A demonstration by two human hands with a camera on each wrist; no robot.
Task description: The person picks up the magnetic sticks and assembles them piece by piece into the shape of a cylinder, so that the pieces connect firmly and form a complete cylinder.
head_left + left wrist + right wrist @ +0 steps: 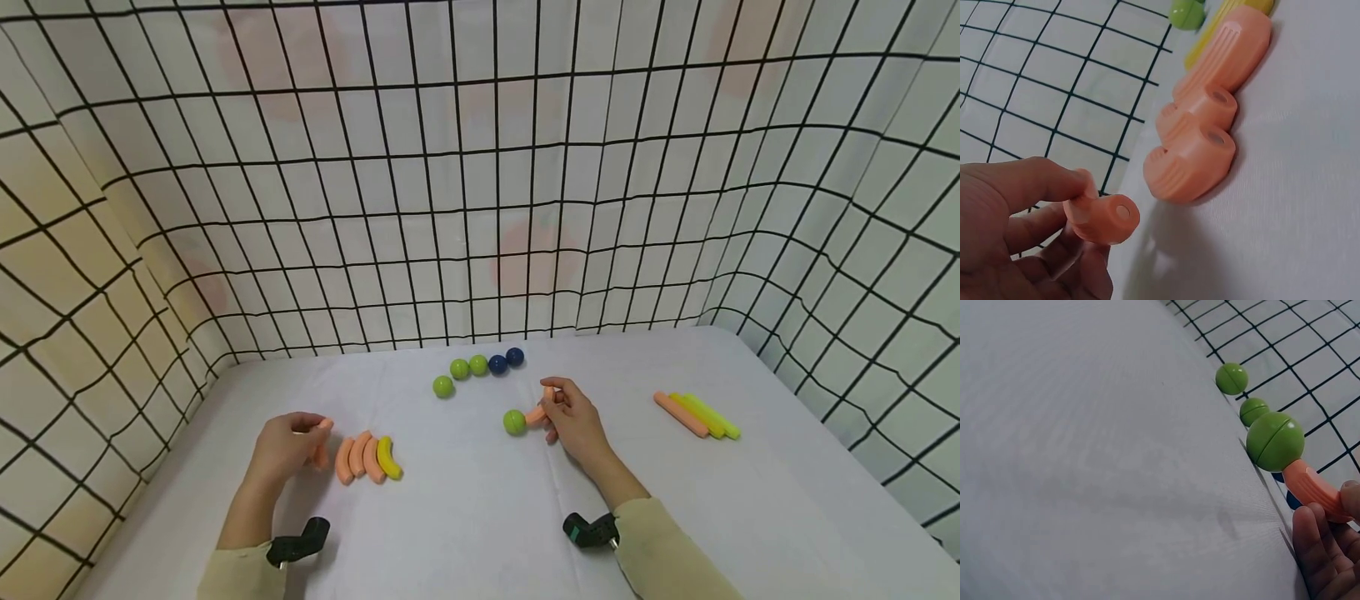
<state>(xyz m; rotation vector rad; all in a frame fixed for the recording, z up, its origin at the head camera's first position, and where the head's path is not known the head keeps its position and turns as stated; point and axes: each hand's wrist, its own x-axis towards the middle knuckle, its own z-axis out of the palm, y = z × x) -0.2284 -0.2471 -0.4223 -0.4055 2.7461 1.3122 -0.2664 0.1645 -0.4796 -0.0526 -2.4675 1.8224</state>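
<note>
My left hand [287, 447] pinches an orange curved rod [1107, 219] between thumb and fingers. A pale round disc shows on that rod's end in the left wrist view. Just right of this hand lie several orange curved rods [358, 454] in a row, with a yellow curved rod [387, 457] at the right end. My right hand [577, 423] grips an orange curved piece [1311, 486] whose far end meets a green ball [1275, 442]. Fingers partly hide this piece, and I cannot tell whether it is one rod or two joined.
Further back on the white table stand loose green balls [460, 368] and dark blue balls [497, 364]. Straight sticks lie side by side at the right: one orange [680, 415], the others yellow [699, 417] and yellow-green [714, 417]. Black wire mesh [495, 208] borders the back and sides.
</note>
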